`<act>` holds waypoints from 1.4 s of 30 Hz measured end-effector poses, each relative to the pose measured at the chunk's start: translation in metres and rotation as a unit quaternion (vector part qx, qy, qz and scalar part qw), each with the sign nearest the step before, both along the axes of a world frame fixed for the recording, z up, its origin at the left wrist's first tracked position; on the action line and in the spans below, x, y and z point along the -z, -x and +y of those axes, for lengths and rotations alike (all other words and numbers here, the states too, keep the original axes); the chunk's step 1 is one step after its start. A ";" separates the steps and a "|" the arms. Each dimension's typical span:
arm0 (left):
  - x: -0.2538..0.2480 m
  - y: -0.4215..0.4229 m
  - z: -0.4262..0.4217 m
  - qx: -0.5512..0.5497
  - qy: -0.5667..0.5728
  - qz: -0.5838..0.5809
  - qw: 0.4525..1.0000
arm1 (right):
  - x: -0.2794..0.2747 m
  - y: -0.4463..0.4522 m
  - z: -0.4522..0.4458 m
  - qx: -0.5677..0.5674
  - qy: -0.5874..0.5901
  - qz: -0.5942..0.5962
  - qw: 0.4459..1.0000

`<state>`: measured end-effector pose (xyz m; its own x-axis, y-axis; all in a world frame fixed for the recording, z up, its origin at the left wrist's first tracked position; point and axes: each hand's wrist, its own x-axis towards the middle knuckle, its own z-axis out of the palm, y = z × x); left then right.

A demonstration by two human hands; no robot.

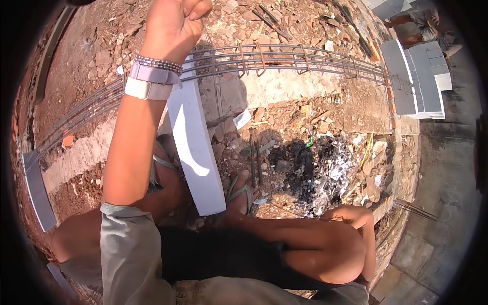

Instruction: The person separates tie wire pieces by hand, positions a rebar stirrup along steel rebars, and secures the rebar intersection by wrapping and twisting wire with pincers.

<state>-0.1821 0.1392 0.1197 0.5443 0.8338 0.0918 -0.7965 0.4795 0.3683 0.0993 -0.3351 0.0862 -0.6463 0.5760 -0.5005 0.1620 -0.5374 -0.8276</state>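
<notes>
My left hand (pixel 179 15) is raised at the top edge, its fingers curled closed. Part of it is cut off, so anything inside stays hidden. Bands circle that wrist. Below it a long white block (pixel 193 137) slants between my feet, its upper end against a cage of steel rebar (pixel 284 57) with bent stirrups (pixel 260 58). My right hand (pixel 351 215) rests at my right knee with curled fingers, and the knee and the hand itself hide what they may hold. It is nearest to a patch of ash (pixel 335 173).
Pincers-like tool (pixel 274 24) lies on rubble beyond the rebar. Dark bars (pixel 256 157) lie beside my sandalled foot (pixel 239 195). Grey-and-white blocks (pixel 414 79) are stacked at right, near another person (pixel 419 25). Another block (pixel 38 190) stands at left.
</notes>
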 end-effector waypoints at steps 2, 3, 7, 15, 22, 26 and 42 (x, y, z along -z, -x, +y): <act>-0.007 -0.034 -0.022 0.050 0.032 -0.057 0.997 | -0.013 0.002 0.037 -0.116 -0.028 -0.040 0.992; -0.011 -0.048 -0.036 0.050 0.041 -0.059 0.996 | -0.009 0.003 0.047 -0.094 -0.039 0.005 0.995; -0.043 -0.097 -0.104 0.008 0.056 -0.028 0.998 | -0.056 0.027 0.113 0.137 -0.269 -0.368 0.880; -0.049 -0.085 -0.110 -0.154 -0.001 0.026 0.988 | -0.102 0.057 0.152 0.446 -0.023 0.273 0.852; -0.051 -0.085 -0.151 -0.103 0.082 -0.012 0.991 | -0.148 0.045 0.163 0.553 -0.288 -0.269 0.734; -0.085 -0.084 -0.161 -0.128 0.042 -0.071 0.988 | -0.150 0.034 0.172 0.096 -0.415 -0.575 0.699; -0.054 -0.094 -0.156 -0.133 0.109 -0.090 0.981 | -0.215 0.073 0.170 0.016 -0.361 -0.342 0.867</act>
